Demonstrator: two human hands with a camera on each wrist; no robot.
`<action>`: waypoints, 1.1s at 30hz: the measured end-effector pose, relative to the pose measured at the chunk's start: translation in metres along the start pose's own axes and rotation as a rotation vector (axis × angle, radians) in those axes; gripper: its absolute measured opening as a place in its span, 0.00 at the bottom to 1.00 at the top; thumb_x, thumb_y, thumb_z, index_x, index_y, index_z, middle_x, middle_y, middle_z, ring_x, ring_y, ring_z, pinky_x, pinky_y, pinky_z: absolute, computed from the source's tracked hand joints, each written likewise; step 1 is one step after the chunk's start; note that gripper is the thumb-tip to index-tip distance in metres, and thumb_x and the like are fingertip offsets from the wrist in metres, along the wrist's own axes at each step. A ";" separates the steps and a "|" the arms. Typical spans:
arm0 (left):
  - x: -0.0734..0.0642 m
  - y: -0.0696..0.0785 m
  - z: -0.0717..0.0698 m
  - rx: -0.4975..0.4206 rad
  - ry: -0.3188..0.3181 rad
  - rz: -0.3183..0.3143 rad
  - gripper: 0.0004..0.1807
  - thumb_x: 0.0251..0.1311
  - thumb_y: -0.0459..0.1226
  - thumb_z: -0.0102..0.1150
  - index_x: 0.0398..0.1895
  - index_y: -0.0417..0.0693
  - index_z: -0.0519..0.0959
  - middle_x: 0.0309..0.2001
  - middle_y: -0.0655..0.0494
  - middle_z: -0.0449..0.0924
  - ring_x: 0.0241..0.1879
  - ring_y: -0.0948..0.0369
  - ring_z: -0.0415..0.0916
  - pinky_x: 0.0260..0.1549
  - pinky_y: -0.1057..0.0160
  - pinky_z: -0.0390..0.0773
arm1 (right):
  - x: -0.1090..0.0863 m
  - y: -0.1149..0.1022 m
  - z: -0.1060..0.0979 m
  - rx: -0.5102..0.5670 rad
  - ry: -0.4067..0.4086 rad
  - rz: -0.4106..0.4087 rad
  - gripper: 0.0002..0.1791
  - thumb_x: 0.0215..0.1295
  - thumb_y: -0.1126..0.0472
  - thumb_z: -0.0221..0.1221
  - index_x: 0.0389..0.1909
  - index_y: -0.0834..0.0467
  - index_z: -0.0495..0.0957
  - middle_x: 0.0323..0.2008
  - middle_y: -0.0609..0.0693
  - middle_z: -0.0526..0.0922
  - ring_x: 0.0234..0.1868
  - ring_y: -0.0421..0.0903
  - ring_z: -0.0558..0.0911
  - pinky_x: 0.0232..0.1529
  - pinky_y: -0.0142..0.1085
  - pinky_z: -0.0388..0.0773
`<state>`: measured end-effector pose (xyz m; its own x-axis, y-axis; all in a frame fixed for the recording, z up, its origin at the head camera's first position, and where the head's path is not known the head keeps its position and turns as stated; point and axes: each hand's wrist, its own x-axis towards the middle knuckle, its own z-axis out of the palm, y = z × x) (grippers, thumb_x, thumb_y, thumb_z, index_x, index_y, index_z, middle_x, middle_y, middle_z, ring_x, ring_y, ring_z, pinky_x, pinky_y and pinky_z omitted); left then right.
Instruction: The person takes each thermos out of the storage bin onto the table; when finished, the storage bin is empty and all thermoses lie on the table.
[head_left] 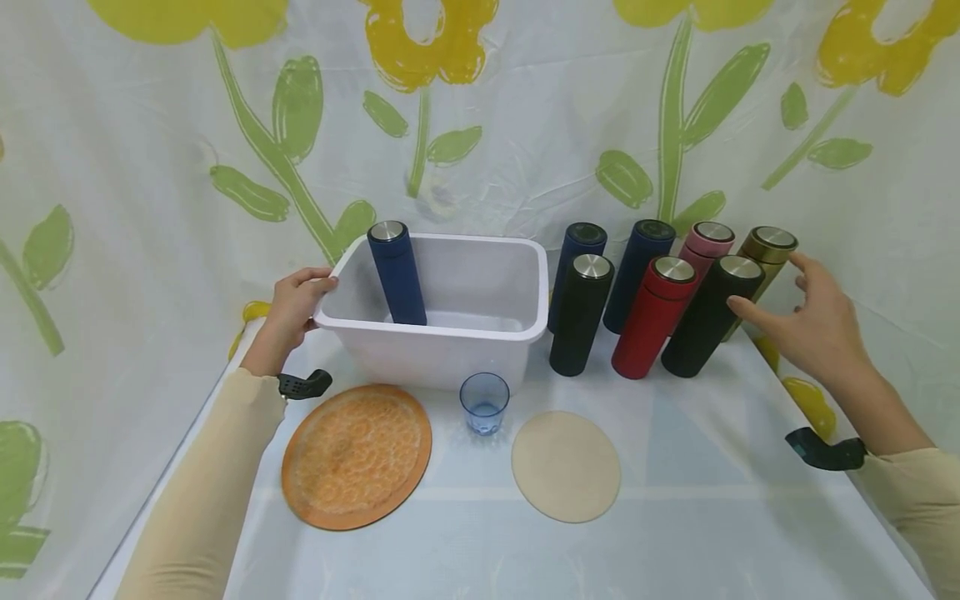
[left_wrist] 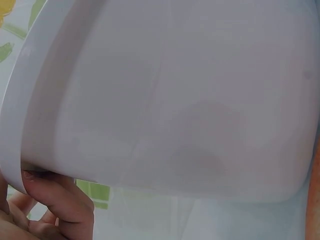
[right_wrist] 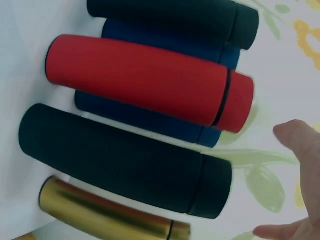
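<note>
A white plastic tub [head_left: 431, 354] stands at the back of the table with one navy thermos [head_left: 401, 279] upright inside. My left hand [head_left: 291, 308] grips the tub's left rim; in the left wrist view its fingers [left_wrist: 65, 200] curl under that rim. On the right, my right hand [head_left: 825, 325] is beside a black thermos [head_left: 701, 329] and a gold thermos [head_left: 772, 250] behind it. Thumb and forefinger are spread apart, and nothing is held. In the right wrist view the black thermos [right_wrist: 120, 157] and gold thermos [right_wrist: 100, 207] appear whole or partly cut off, apart from the fingers.
Left of the black thermos stand a red thermos [head_left: 652, 321], a pink one [head_left: 705, 246], two navy ones and another black one [head_left: 581, 321]. A blue glass [head_left: 484, 408] stands before the tub, between an orange round mat [head_left: 356, 458] and a beige round mat [head_left: 566, 467].
</note>
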<state>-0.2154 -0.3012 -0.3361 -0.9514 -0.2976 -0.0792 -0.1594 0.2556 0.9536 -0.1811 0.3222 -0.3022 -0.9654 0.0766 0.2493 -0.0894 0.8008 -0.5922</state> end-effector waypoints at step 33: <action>0.000 0.002 -0.001 0.004 -0.004 -0.027 0.27 0.72 0.45 0.53 0.69 0.43 0.69 0.66 0.42 0.67 0.44 0.58 0.75 0.31 0.68 0.81 | -0.038 -0.063 0.023 0.051 0.060 -0.356 0.53 0.53 0.58 0.75 0.76 0.63 0.55 0.72 0.64 0.61 0.68 0.66 0.63 0.54 0.68 0.69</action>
<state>-0.2154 -0.3018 -0.3338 -0.9479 -0.3005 -0.1060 -0.1858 0.2511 0.9499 -0.1441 0.2553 -0.2925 -0.8557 -0.1656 0.4902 -0.4307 0.7529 -0.4976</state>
